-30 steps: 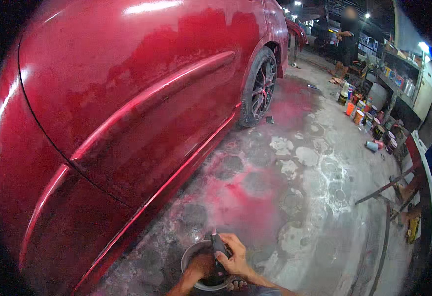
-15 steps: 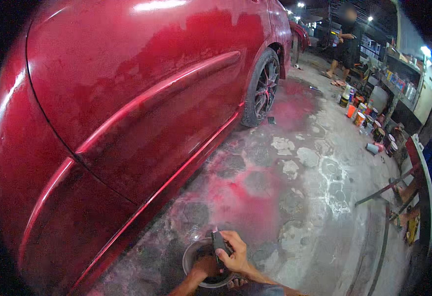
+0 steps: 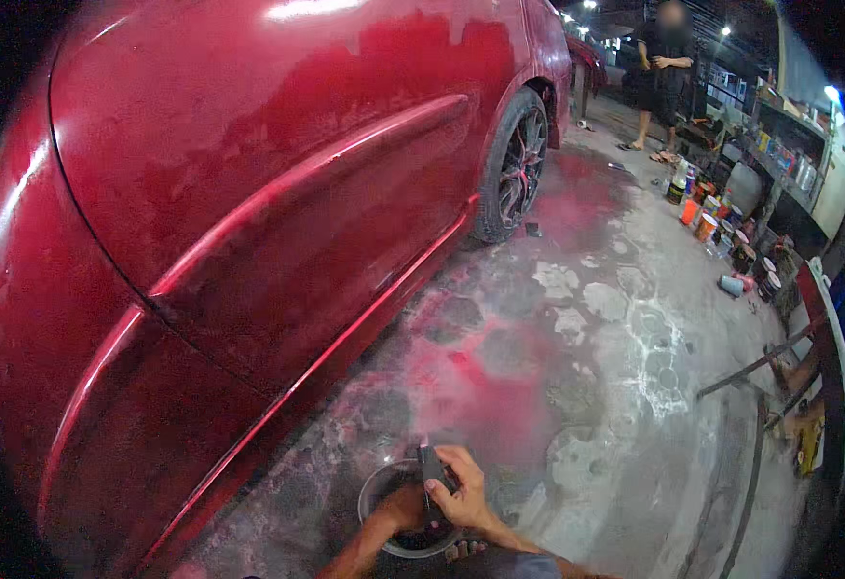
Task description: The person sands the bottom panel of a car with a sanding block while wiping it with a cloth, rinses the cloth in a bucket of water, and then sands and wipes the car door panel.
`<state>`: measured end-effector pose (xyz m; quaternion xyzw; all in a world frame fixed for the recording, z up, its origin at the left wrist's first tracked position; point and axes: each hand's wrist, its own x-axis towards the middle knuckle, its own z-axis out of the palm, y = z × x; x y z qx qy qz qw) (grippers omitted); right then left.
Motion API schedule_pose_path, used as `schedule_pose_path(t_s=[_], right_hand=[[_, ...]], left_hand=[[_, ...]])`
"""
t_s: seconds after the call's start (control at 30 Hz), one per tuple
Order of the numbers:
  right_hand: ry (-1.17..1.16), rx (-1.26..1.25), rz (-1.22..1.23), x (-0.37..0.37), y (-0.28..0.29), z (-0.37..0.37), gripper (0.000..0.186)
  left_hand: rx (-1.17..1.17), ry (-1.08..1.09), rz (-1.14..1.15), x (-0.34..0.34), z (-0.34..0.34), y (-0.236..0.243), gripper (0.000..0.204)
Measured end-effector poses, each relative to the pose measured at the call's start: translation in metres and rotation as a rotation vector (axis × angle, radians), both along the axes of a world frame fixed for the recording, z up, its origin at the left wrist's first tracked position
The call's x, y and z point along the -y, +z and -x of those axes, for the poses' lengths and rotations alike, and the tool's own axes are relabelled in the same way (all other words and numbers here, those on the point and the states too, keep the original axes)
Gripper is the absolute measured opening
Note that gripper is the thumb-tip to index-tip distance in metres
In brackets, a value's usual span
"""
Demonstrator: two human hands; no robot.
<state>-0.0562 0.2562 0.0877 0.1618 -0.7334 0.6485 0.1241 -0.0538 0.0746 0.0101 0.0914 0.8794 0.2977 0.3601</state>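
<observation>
Low in the view, a round grey bucket (image 3: 369, 485) with dark contents stands on the floor. My left hand (image 3: 405, 506) reaches down inside it, and the fingers are hidden there. My right hand (image 3: 463, 488) is closed around a dark rectangular block (image 3: 430, 463), which looks like a sanding block. It holds the block roughly upright over the bucket's right side, thumb on the near face. To the left, the red car panel (image 3: 345, 232) shows darker, wet-looking patches below a paler, duller area. Neither hand touches the car.
The car's wheel (image 3: 519, 174) stands ahead. Pink-red stains (image 3: 485, 386) mark the concrete floor (image 3: 625, 463). Several paint cans (image 3: 707, 227) line the right side, near a metal-legged stand (image 3: 760, 372). Farther off, another person (image 3: 666, 72) stands in dark clothes.
My left hand has shifted slightly up and to the right inside the bucket. The right hand still grips the block, almost in place. The far person has moved a little left in the view.
</observation>
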Motion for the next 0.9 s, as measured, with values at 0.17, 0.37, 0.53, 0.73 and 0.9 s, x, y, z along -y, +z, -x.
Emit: schedule_pose_path(t_s=[0.17,0.37,0.53,0.73,0.9], right_hand=[[-0.003,0.030,0.002,0.000,-0.003,0.000,0.050],[-0.008,-0.029,-0.006,0.003,-0.007,0.002,0.051],[0.000,-0.015,0.003,0.004,-0.008,0.001,0.051],[0.009,0.004,0.001,0.003,-0.008,0.001,0.052],[-0.034,-0.030,0.011,0.003,-0.010,0.002,0.051]], left_hand=[[0.132,0.226,-0.256,0.002,-0.010,-0.024,0.053],[-0.276,-0.124,-0.207,0.000,-0.018,-0.023,0.057],[-0.183,-0.245,-0.039,-0.006,-0.014,-0.042,0.064],[-0.186,-0.039,-0.042,-0.004,-0.015,-0.031,0.064],[-0.021,-0.110,0.013,-0.005,-0.005,0.001,0.067]])
